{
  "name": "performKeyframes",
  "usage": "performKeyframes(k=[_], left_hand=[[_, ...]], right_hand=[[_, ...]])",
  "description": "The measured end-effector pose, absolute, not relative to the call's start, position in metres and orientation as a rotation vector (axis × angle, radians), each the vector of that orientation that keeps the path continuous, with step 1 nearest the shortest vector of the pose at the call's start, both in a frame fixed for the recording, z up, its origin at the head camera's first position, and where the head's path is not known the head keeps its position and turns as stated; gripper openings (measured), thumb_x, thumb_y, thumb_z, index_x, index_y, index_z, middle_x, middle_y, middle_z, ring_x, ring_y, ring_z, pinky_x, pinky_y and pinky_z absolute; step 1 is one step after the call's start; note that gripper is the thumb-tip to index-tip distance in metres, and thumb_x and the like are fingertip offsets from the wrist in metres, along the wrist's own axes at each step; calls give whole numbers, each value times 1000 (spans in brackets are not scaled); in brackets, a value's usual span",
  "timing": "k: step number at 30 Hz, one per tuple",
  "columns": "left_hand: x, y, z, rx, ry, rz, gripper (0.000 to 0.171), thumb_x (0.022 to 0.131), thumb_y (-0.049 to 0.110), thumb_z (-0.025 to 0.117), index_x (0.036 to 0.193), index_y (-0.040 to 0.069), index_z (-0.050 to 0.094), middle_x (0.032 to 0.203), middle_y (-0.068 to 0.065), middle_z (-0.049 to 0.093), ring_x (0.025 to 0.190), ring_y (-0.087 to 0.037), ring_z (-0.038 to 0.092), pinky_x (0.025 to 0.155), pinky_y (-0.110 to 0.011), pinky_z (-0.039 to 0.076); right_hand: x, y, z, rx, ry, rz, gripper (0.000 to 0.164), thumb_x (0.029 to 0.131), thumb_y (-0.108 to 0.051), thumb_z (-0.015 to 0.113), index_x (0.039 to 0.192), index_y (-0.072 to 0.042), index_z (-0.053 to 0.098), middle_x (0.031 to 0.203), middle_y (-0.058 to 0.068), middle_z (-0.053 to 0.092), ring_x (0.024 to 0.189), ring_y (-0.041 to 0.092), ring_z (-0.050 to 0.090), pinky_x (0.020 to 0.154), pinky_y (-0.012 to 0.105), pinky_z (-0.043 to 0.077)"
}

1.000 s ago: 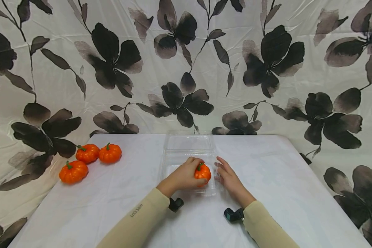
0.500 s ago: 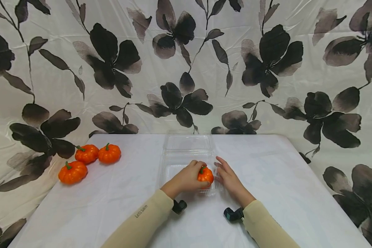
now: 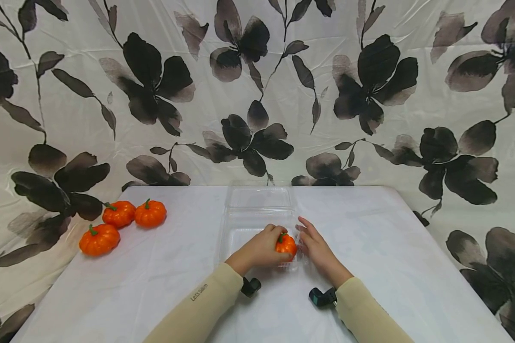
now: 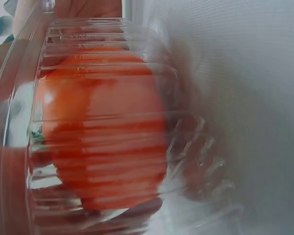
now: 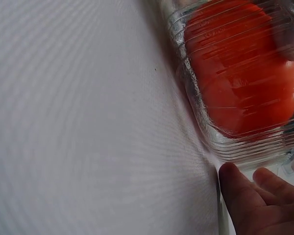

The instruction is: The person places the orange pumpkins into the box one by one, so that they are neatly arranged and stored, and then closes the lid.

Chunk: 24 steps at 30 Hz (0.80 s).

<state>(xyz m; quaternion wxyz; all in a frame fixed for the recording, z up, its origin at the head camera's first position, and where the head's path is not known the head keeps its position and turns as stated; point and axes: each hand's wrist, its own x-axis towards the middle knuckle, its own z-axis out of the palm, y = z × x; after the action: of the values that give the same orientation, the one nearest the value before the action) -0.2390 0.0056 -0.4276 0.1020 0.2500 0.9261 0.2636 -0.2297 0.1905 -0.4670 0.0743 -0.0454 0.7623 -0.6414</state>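
On one table point(image 3: 377, 257), one clear box point(image 3: 239, 231), lower centre, could slide if the left hand point(image 3: 259, 247) shoves the pumpkin point(image 3: 286, 246) it grips inside against the right wall; the right hand point(image 3: 319, 250), fingers loosely extended, is beside that wall. Of four pumpkins, three sit at left point(image 3: 150, 214).

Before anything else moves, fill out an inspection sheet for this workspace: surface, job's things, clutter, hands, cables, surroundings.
Surface: white table, top looks flat; a tiny dark speck shows in the right wrist view.
Job's things: clear box, lid open; one pumpkin inside, three more pumpkins at left.
Clutter: nothing seen.
Hands: left hand holds the inside pumpkin; right hand at the box's right side, contact unclear.
Cables: nothing seen.
Surroundings: flowered sheet behind.
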Motion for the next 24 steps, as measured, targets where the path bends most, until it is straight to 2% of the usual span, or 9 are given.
performKeyframes(k=[8, 24], left_hand=[[-239, 8, -430, 730, 2742, 768, 66, 78, 45, 71, 132, 14, 52, 124, -9, 53, 97, -19, 58, 92, -37, 52], [-237, 4, -426, 753, 2735, 780, 71, 78, 49, 71, 137, 14, 50, 133, -11, 50, 107, -23, 58, 99, -41, 49]], right_hand=[[-229, 191, -466, -170, 2228, -1977, 50, 106, -15, 29, 154, -14, 18, 157, 24, 24, 145, 45, 23, 113, 56, 28], [-229, 191, -466, -151, 2253, -1964, 50, 106, -17, 29, 154, -14, 19, 156, 23, 27, 144, 44, 26, 112, 55, 31]])
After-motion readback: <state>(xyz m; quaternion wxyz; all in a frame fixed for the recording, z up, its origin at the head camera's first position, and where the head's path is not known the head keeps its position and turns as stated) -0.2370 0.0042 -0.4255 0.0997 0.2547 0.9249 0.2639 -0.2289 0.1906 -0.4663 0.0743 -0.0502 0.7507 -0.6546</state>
